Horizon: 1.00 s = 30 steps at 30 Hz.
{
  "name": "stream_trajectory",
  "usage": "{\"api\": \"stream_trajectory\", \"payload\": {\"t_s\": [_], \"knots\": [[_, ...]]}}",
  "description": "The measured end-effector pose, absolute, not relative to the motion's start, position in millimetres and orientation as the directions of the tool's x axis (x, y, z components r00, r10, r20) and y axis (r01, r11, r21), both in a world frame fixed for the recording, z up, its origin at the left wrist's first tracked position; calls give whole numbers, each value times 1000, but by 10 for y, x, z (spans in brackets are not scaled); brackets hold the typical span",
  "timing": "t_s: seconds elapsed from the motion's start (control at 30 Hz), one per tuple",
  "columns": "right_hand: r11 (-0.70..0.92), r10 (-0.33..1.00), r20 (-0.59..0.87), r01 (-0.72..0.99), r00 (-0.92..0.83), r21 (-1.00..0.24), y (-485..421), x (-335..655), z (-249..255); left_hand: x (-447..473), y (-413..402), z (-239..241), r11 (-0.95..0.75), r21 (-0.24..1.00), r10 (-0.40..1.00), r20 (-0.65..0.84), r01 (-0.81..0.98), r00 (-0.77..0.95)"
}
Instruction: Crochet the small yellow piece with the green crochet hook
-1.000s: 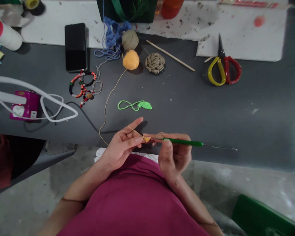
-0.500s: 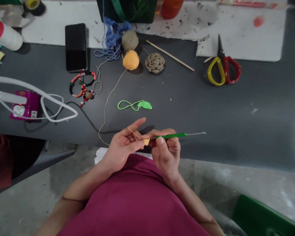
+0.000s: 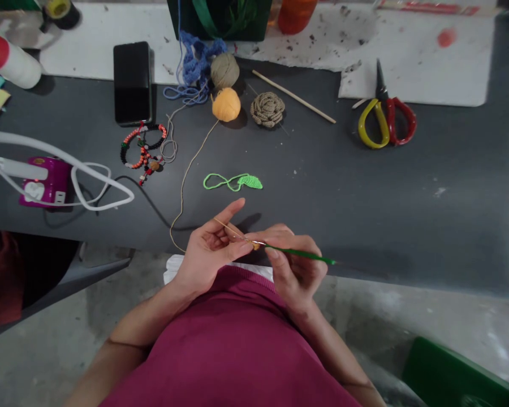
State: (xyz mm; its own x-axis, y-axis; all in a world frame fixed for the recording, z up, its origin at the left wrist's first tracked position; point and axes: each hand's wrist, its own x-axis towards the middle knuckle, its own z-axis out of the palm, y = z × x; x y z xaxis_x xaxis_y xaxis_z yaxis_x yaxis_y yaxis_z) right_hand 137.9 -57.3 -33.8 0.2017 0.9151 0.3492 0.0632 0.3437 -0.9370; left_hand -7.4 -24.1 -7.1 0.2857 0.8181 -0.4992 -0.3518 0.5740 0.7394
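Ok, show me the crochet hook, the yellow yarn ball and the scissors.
Crochet hook (image 3: pixel 300 252), head view, on its green handle.
Yellow yarn ball (image 3: pixel 226 104), head view, on the middle of the ball.
Scissors (image 3: pixel 380 121), head view, on the yellow handle loop.

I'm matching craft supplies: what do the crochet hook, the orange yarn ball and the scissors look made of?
The crochet hook has a glossy green handle, probably plastic. The orange yarn ball is matte twisted fibre, cotton or acrylic, I cannot tell. The scissors have shiny yellow and red moulded plastic handles and dark blades, probably steel.
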Motion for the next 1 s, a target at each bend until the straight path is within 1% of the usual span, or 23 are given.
{"api": "stream_trajectory", "payload": {"t_s": [0.07, 0.13, 0.2, 0.27, 0.37, 0.47, 0.57, 0.63, 0.7, 0.8, 0.9, 1.0], "knots": [[431, 868, 464, 196, 175, -881, -591, 1379, -386, -57, -246, -68, 583, 715, 812, -509, -387, 284], [473, 831, 522, 246, 195, -846, -608, 1362, -425, -42, -248, -68, 612, 671, 791, -532, -418, 304], [429, 847, 463, 180, 259, -885, -620, 1328, -436, -33, -245, -64, 648, 627, 761, -558, -433, 331], [344, 883, 344, 58, 320, -937, -623, 1287, -423, -30, -238, -58, 678, 593, 734, -582, -433, 351], [279, 898, 225, -92, 378, -956, -626, 1239, -399, -36, -229, -50, 700, 575, 712, -600, -423, 364], [234, 896, 159, -136, 414, -963, -650, 1227, -403, -47, -229, -50, 686, 591, 727, -587, -424, 358], [151, 884, 87, -103, 460, -983, -689, 1239, -419, -54, -232, -50, 666, 607, 746, -568, -434, 349], [131, 867, 75, -81, 492, -988, -702, 1248, -419, -57, -232, -47, 662, 605, 749, -562, -443, 352], [146, 864, 86, -85, 497, -986, -697, 1253, -406, -61, -229, -45, 663, 596, 747, -560, -453, 357], [172, 883, 99, -119, 459, -978, -672, 1264, -385, -74, -227, -53, 666, 593, 745, -558, -454, 364], [150, 903, 77, -143, 422, -978, -654, 1283, -381, -90, -231, -71, 663, 601, 749, -549, -446, 372], [136, 917, 53, -186, 394, -973, -639, 1298, -372, -101, -242, -87, 673, 584, 740, -539, -455, 402]]}}
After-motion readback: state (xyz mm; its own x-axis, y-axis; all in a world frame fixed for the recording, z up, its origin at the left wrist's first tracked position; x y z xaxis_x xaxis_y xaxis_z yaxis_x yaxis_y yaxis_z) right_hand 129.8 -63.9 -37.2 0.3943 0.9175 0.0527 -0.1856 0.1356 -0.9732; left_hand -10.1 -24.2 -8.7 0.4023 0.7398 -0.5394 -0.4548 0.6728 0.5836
